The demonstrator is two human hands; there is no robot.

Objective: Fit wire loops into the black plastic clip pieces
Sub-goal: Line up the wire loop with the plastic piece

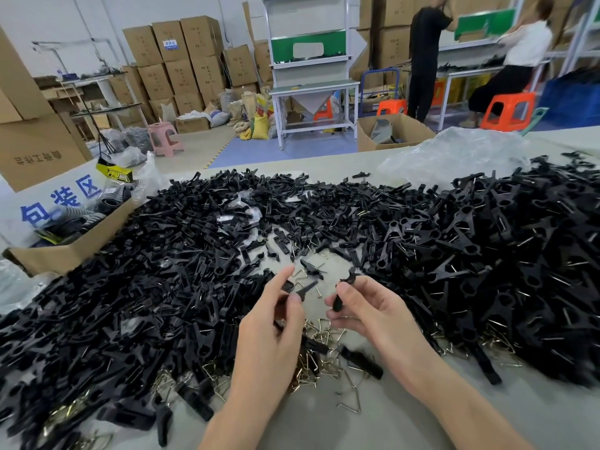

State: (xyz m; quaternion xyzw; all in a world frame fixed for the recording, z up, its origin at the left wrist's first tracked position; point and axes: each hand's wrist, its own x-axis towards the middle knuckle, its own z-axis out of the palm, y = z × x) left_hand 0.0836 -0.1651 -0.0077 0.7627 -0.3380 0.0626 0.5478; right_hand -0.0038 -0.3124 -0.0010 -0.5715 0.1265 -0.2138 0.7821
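My left hand pinches a slim black clip piece between thumb and fingers, its tip pointing up and right. My right hand grips another black clip piece upright, its hooked end above the thumb. The two pieces are a short gap apart over the table. Loose metal wire loops lie scattered under and between my hands. Whether a loop sits in either piece, I cannot tell.
Large heaps of black clip pieces cover the table to the left and right. An open cardboard box stands at the left edge, crumpled clear plastic at the back right. Two people work at benches far behind.
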